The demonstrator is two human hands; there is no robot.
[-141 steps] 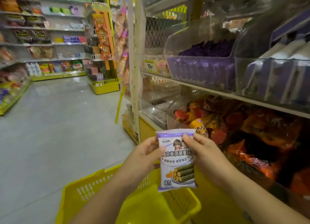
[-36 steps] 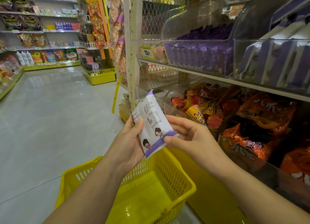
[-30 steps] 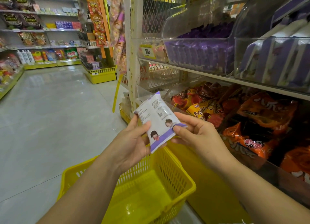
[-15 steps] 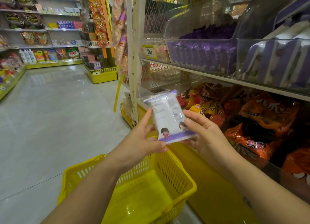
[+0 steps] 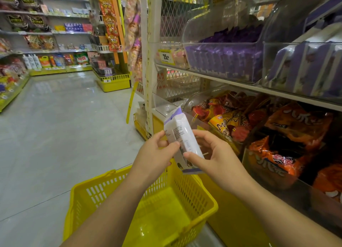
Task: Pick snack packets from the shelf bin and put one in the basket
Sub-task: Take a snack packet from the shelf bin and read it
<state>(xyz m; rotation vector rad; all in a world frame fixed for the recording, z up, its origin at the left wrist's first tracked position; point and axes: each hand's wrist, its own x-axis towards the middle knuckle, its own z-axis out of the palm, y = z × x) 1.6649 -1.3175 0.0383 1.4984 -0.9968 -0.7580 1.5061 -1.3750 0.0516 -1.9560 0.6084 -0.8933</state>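
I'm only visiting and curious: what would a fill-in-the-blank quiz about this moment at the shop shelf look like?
1. The left hand and right hand hold the packet ___ the basket.
2. The basket's colour is ___.
3. Inside the basket lies ___.
4. The upper bin is filled with ___ packets.

Missing words: above; yellow; nothing; purple.
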